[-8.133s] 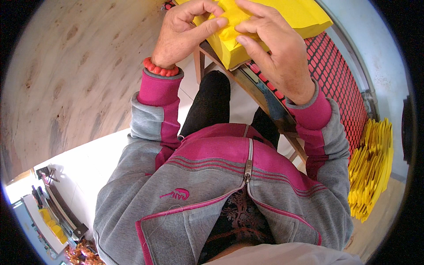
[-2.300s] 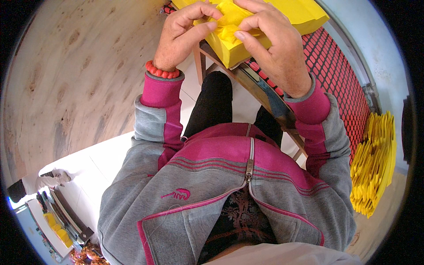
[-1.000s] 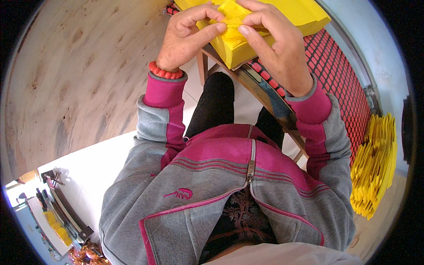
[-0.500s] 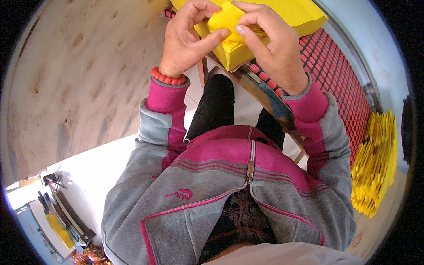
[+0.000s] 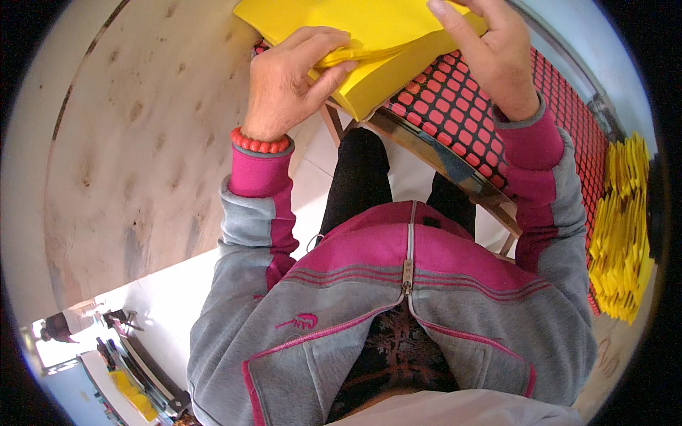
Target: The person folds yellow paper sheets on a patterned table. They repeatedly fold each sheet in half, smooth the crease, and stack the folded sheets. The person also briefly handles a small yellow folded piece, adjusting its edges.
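A pad of bright yellow, paper-like sheets [image 5: 348,21] lies at the top of the view, its thick side toward me. My left hand [image 5: 288,85], with a red bead bracelet [image 5: 261,141] at the wrist, pinches a folded yellow edge between thumb and fingers at the near left corner. Over the right end of the yellow pile is my right hand [image 5: 497,67]. Its thumb is stretched out on or just above the yellow surface, apart from the fingers, which the upper border partly cuts off.
Beneath the pile is a bench with a red-and-black patterned cover [image 5: 462,106]. Many yellow folded pieces [image 5: 621,234] stand stacked at the far right. A large wooden board [image 5: 142,142] fills the left. My knees are under the bench edge.
My hands have moved apart: the right went rightward off the pinched fold, while the left keeps its pinch near the corner. The raised yellow part now lies flatter.
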Demonstrator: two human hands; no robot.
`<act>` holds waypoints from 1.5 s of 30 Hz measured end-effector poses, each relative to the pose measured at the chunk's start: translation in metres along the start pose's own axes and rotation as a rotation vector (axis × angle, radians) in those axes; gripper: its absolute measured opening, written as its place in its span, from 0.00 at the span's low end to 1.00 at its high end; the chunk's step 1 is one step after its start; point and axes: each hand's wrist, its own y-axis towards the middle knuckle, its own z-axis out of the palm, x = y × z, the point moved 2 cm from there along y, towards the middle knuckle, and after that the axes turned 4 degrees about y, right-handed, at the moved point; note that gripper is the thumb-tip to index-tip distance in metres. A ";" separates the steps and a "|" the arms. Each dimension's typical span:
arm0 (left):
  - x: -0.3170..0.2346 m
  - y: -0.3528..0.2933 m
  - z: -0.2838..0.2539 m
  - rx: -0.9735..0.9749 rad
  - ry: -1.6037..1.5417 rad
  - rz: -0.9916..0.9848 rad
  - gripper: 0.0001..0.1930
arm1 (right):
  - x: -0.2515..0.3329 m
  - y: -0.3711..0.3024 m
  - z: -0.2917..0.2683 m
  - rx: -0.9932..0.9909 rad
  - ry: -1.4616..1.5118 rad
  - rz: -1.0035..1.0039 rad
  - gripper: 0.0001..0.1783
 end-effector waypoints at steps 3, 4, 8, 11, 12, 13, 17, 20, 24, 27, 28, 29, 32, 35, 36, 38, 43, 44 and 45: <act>-0.007 0.007 -0.004 0.076 0.177 0.054 0.15 | -0.009 -0.018 -0.009 0.027 0.044 0.022 0.07; -0.008 0.009 -0.005 0.105 0.231 0.071 0.16 | -0.014 -0.025 -0.013 0.074 0.045 0.073 0.08; -0.010 0.017 -0.008 0.172 0.283 0.151 0.20 | -0.033 -0.052 -0.025 0.137 0.078 0.202 0.09; -0.012 0.023 -0.010 0.215 0.268 0.167 0.23 | -0.039 -0.072 -0.031 0.094 0.018 0.201 0.11; -0.012 0.025 -0.010 0.230 0.290 0.178 0.23 | -0.039 -0.079 -0.032 0.095 0.048 0.218 0.10; -0.012 0.025 -0.010 0.246 0.308 0.188 0.23 | -0.041 -0.084 -0.033 0.154 0.049 0.264 0.10; 0.003 0.026 -0.009 0.217 0.265 0.029 0.18 | -0.042 -0.093 -0.033 0.221 0.081 0.328 0.10; 0.025 0.031 -0.011 0.165 0.012 -0.177 0.11 | -0.039 -0.091 -0.028 0.174 0.216 0.355 0.10; 0.045 0.046 -0.017 0.091 -0.368 -0.363 0.10 | -0.038 -0.086 -0.018 0.104 0.646 0.631 0.11; 0.035 0.060 -0.025 0.060 -0.249 -0.278 0.10 | -0.036 -0.080 -0.014 0.143 0.814 0.869 0.25; 0.028 0.064 -0.027 0.054 -0.187 -0.261 0.09 | -0.036 -0.077 -0.014 0.145 0.872 0.943 0.30; 0.019 0.068 -0.029 0.048 -0.126 -0.244 0.09 | -0.036 -0.073 -0.013 0.143 0.945 1.015 0.35; -0.017 0.078 -0.036 0.118 0.167 -0.055 0.10 | -0.045 -0.059 -0.014 0.074 1.194 1.134 0.47; -0.062 0.074 -0.031 0.225 0.361 0.178 0.19 | -0.071 -0.044 -0.026 -0.028 1.373 1.185 0.50; -0.077 0.072 -0.022 0.234 0.304 0.208 0.25 | -0.083 -0.041 -0.035 -0.106 1.386 1.162 0.42; -0.106 0.067 -0.003 0.297 0.237 0.282 0.26 | -0.103 -0.048 -0.047 -0.221 1.114 1.067 0.30; -0.168 0.066 0.064 0.181 0.092 0.406 0.05 | -0.128 -0.096 -0.093 -0.057 0.884 1.052 0.21; -0.179 0.065 0.078 0.192 0.081 0.409 0.04 | -0.129 -0.109 -0.107 -0.037 0.871 1.092 0.21; -0.190 0.065 0.093 0.219 0.069 0.418 0.03 | -0.130 -0.121 -0.122 -0.053 0.845 1.096 0.20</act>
